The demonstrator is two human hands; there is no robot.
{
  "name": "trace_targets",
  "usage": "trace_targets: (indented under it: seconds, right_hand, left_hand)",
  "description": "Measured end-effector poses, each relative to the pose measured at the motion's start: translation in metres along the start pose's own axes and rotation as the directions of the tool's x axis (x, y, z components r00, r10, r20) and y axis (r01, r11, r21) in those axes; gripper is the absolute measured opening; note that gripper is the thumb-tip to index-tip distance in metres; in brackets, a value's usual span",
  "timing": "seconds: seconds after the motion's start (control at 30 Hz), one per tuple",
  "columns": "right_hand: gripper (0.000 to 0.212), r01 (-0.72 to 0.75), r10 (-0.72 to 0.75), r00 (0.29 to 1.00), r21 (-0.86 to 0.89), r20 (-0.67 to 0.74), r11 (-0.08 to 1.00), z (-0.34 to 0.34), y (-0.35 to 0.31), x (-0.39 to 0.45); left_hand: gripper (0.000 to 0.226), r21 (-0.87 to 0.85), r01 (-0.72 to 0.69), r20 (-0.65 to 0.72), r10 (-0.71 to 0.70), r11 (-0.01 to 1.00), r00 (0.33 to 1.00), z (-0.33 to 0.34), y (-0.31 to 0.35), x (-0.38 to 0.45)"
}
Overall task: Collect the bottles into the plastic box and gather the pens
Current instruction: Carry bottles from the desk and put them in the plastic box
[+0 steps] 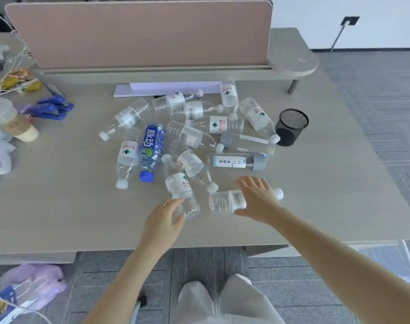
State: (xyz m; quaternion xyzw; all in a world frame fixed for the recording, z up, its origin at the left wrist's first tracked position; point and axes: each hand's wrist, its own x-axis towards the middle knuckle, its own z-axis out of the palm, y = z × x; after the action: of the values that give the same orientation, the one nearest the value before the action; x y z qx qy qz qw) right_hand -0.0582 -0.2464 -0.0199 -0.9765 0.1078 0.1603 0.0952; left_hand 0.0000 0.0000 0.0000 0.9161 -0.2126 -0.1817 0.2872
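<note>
Several empty clear water bottles lie scattered on the grey desk (59, 206), with one blue-labelled bottle (150, 150) among them. My left hand (164, 218) touches the base of the nearest clear bottle (180, 190), fingers curled around its end. My right hand (257, 199) is spread, fingers apart, over another clear bottle (227, 201) that lies crosswise with its white cap to the right. A clear plastic box (395, 260) stands on the floor under the desk's right edge. No pens are visible.
A black mesh pen cup (291, 126) stands at the right of the pile. Blue staplers (52, 107), a drink cup (12, 120) and clutter occupy the desk's left. A pink divider (141, 31) backs the desk. A purple bag (33, 284) lies on the floor.
</note>
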Motion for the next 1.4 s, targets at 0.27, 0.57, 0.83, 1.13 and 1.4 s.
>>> trace_targets:
  seconds: [0.27, 0.57, 0.83, 1.13, 1.4]
  right_hand:
    - [0.088, 0.095, -0.077, 0.990, -0.157, 0.117, 0.983, 0.025, 0.016, 0.010]
    - [0.071, 0.138, -0.141, 0.979, 0.032, 0.150, 0.990, 0.016, 0.038, -0.002]
    - [0.060, -0.077, 0.042, 0.996, 0.542, 0.077, 0.837, -0.003, 0.036, -0.037]
    - [0.062, -0.178, 0.243, 0.970, 0.673, -0.003, 0.718, -0.039, 0.020, -0.037]
    - [0.059, -0.220, 0.368, 0.930, 0.771, -0.020, 0.597, -0.047, -0.008, -0.041]
  left_hand:
    - [0.041, -0.008, 0.160, -0.122, -0.160, 0.987, 0.980, 0.026, 0.004, -0.027]
    - [0.063, -0.264, 0.389, -0.295, -0.458, 0.883, 0.839, 0.025, 0.022, 0.000]
    - [0.083, -0.443, 0.567, -0.147, -0.681, 0.694, 0.718, 0.024, 0.020, 0.098]
    - [0.090, -0.343, 0.670, -0.038, -0.723, 0.658, 0.690, 0.049, -0.019, 0.114]
    - [0.075, -0.647, 0.450, 0.030, -0.569, 0.615, 0.822, 0.008, -0.027, 0.093]
